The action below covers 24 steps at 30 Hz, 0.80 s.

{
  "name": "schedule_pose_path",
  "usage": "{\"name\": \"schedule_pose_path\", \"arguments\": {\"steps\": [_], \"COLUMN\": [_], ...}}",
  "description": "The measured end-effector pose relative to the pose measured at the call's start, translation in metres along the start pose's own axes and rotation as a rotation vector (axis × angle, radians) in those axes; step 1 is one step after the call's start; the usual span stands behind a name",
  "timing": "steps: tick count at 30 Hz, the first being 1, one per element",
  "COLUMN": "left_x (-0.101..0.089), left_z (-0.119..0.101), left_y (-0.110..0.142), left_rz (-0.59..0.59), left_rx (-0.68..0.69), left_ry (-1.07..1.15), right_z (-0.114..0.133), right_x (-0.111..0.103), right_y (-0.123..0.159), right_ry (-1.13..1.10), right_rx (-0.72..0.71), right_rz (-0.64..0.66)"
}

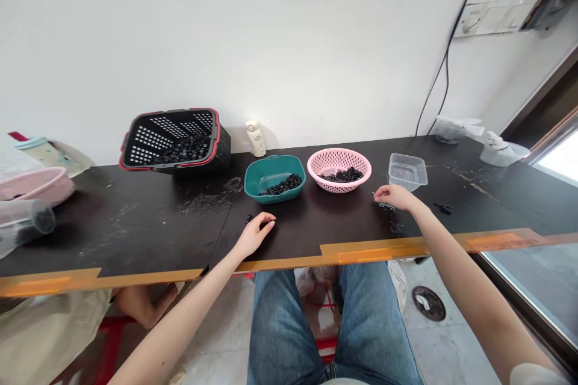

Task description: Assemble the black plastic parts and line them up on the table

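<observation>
My left hand (255,234) rests on the dark tabletop (135,234) with its fingers loosely curled, and a small black piece (248,218) lies just beyond the fingertips. Farther right, my right hand (392,197) has its fingertips on a small speckled strip (383,206). A clear plastic box (407,171) stands just behind that hand. Black pieces fill the bottoms of a teal bowl (271,171) and a pink perforated basket (338,159). Another black piece (443,208) lies to the right of my right hand.
A tilted black basket with a red rim (171,113) holds more black pieces at the back left. A pink tub (31,186) and a clear cup (24,222) stand at far left. A co-worker's hand (144,307) shows below the table's taped front edge (370,249).
</observation>
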State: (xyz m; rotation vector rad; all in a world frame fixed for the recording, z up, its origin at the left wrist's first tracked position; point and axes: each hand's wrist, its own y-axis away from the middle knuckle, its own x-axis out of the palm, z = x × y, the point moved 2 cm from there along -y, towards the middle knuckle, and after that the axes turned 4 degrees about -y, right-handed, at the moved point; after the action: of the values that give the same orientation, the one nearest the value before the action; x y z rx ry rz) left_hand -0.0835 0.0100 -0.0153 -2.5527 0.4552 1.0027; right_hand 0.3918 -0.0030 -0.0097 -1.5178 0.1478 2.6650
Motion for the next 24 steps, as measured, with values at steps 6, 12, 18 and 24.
{"name": "schedule_pose_path", "arguments": {"steps": [6, 12, 18, 24], "left_x": [0.022, 0.049, 0.075, 0.095], "left_z": [-0.028, -0.063, -0.078, -0.068], "left_y": [-0.013, -0.038, -0.066, -0.077], "left_rz": [0.063, 0.204, 0.297, 0.231], "left_rx": [0.091, 0.117, 0.114, 0.086], "left_ry": [0.071, 0.148, 0.187, 0.318], "right_z": [0.003, 0.003, 0.003, -0.004], "right_x": [0.003, 0.006, 0.012, 0.006], "right_y": [-0.018, -0.033, -0.028, -0.026], "right_ry": [0.087, 0.138, 0.147, 0.019], "right_rx": [0.015, 0.009, -0.047, -0.158], "right_rz": [0.073, 0.126, 0.076, 0.092]}}
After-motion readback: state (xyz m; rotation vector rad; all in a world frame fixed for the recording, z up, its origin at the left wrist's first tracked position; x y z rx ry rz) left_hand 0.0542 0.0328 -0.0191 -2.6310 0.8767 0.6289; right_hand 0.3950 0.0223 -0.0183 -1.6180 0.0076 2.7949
